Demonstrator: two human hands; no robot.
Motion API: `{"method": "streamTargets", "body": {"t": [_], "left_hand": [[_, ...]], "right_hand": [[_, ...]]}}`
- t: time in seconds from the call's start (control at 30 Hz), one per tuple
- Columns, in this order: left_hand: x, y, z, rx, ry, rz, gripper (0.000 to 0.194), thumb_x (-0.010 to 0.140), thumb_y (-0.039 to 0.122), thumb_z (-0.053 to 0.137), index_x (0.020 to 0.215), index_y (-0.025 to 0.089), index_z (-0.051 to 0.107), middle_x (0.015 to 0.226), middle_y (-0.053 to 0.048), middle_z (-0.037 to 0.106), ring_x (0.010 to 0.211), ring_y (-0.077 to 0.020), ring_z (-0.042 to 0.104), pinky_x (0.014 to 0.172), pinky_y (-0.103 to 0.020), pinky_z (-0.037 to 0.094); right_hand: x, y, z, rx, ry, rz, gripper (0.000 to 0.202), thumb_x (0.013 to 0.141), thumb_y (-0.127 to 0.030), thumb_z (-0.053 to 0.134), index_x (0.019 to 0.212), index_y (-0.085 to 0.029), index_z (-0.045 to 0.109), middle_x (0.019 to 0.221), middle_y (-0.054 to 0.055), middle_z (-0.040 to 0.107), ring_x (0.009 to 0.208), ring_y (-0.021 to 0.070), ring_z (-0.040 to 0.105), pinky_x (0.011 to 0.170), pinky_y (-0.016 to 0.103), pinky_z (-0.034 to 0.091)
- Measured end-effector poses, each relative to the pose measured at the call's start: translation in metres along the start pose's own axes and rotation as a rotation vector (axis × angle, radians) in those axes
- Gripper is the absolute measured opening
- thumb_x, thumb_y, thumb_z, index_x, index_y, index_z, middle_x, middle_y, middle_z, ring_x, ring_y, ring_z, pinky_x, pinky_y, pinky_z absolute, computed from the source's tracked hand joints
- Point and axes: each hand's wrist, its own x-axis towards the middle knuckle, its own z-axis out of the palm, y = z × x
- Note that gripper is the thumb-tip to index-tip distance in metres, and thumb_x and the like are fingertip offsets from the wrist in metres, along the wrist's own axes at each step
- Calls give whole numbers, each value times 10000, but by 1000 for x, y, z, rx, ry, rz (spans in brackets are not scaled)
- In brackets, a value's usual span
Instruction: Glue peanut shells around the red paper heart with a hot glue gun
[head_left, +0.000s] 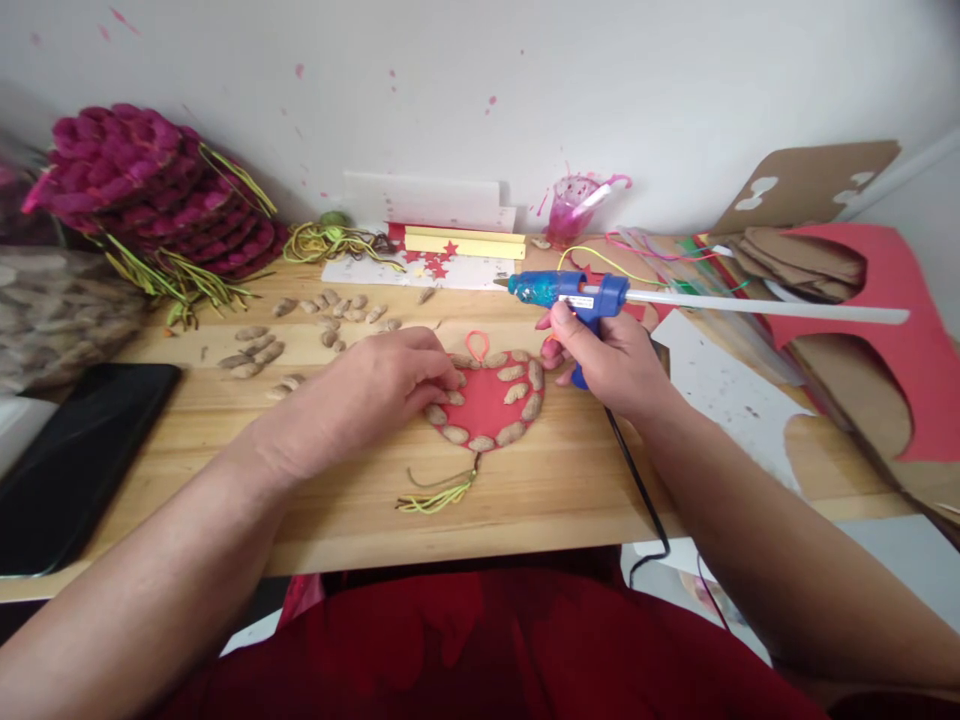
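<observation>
In the head view, a red round piece [486,405] lies on the table, edged with peanuts [510,433] and with more peanuts inside the rim. An orange loop [477,346] sticks out at its top, and a yellow-green tassel [439,497] hangs from its bottom. My left hand [412,375] is closed at the left side of the piece, its fingertips on a peanut [454,397]; they partly hide it. My right hand [600,350] grips a blue hot glue gun [551,288] above the piece's right side. Its nozzle points left, and a long glue stick [772,303] extends from the back.
Loose peanuts [259,350] lie left of the piece, near a bag of peanuts [60,310] and a black phone [82,460]. Stacked purple-pink pieces [150,190] stand behind. Red stars [435,265], a stained cup [574,210] and cut red card [892,300] lie farther back and right. The gun's cord [637,470] drops over the table edge.
</observation>
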Motion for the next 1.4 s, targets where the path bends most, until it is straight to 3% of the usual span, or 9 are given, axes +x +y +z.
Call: {"method": "streamTargets", "body": {"t": [0.37, 0.53, 0.73, 0.9, 1.07, 1.27, 1.4], "left_hand": [[-1, -3, -5, -52, -19, -7, 233, 1015, 252, 555, 1012, 208, 784, 1014, -47, 746, 875, -158, 703, 804, -271, 517], [1, -6, -11, 6, -29, -38, 421, 1053, 397, 454, 860, 185, 762, 930, -64, 741, 814, -176, 680, 773, -300, 505], [0, -6, -14, 37, 86, -100, 353, 1022, 337, 489, 864, 181, 763, 940, -75, 768, 857, -202, 704, 777, -311, 526], [1, -4, -14, -5, 100, -83, 274, 1008, 299, 530, 991, 209, 789, 960, -44, 789, 845, -172, 712, 777, -281, 521], [0, -3, -17, 16, 85, -92, 365, 1008, 405, 577, 769, 187, 747, 742, -30, 717, 697, -157, 645, 649, -275, 459], [0, -3, -11, -61, 27, -3, 237, 997, 199, 551, 937, 198, 781, 983, -44, 768, 867, -147, 715, 783, -251, 519], [-1, -1, -7, -44, 9, 23, 215, 986, 215, 580, 930, 200, 787, 1012, -52, 768, 882, -161, 720, 804, -264, 542]], "right_hand": [[0, -1, 0, 2, -4, 15, 660, 766, -842, 674, 905, -198, 705, 713, 37, 678, 665, 178, 691, 488, 253, 563], [-1, -2, 0, 17, -5, 20, 650, 755, -837, 693, 884, -200, 697, 711, 38, 676, 656, 179, 693, 488, 261, 562], [-1, -3, 0, 33, -12, 39, 663, 738, -850, 693, 900, -207, 703, 722, 39, 685, 669, 188, 702, 481, 260, 556], [-1, -3, 0, 39, -7, 43, 644, 749, -839, 695, 901, -214, 705, 719, 31, 680, 668, 183, 699, 482, 255, 555], [-1, -3, -1, 44, -18, 29, 588, 792, -795, 703, 895, -216, 702, 723, 34, 682, 669, 182, 707, 481, 250, 554], [-1, -3, -1, 45, -19, 32, 580, 799, -793, 697, 893, -221, 698, 725, 38, 683, 669, 185, 705, 476, 253, 552], [-1, -3, -1, 47, -16, 31, 550, 813, -771, 705, 897, -228, 703, 718, 33, 680, 669, 188, 708, 476, 257, 552]]}}
